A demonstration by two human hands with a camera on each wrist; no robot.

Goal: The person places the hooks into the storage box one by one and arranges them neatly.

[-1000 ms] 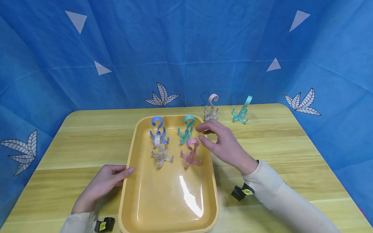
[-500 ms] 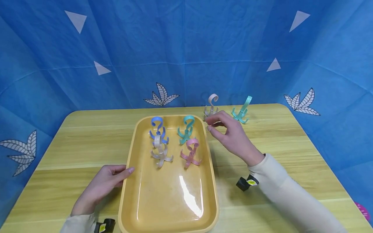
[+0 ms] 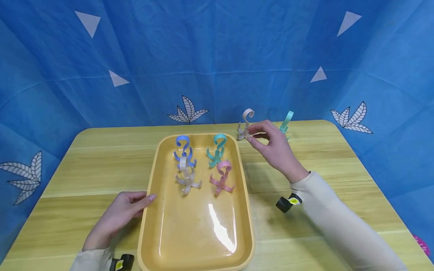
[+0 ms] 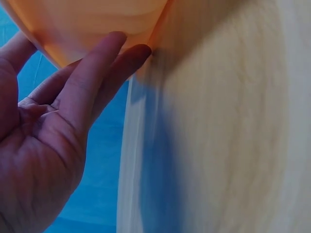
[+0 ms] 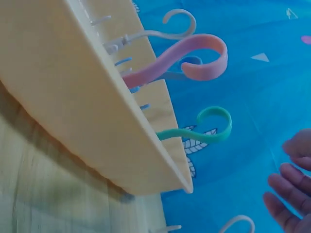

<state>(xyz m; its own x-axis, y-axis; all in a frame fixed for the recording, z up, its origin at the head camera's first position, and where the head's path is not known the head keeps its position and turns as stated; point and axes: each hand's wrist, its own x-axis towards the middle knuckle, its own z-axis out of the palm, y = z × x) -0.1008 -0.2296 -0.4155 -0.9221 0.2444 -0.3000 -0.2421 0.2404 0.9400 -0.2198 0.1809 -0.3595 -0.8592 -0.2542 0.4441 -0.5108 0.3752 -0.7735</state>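
Note:
My left hand (image 3: 118, 216) grips the left rim of a yellow plastic tray (image 3: 190, 226), thumb over the edge, fingers against the outer wall (image 4: 92, 24). Inside the tray stand a blue four-pronged hanging hook (image 3: 184, 154), a greyish-white one (image 3: 183, 164), a teal one (image 3: 217, 153) and a pink one (image 3: 222, 180). Beyond the tray's far right corner my right hand (image 3: 275, 146) reaches beside another pale hook (image 3: 242, 133), thumb and fingers parted and curved. Contact cannot be told in the head view; the right wrist view shows a gap. A mint-green hook (image 3: 287, 119) is partly hidden behind this hand.
The tray lies on a light wooden table (image 3: 101, 165). Blue printed cloth (image 3: 217, 56) hangs close behind the table and along both sides. The two hooks outside the tray stand near the table's back edge.
My right hand has moved from above the tray's right rim, rightward and away from me, to the pale hook. It now covers part of the mint-green hook. Left hand and tray stay put.

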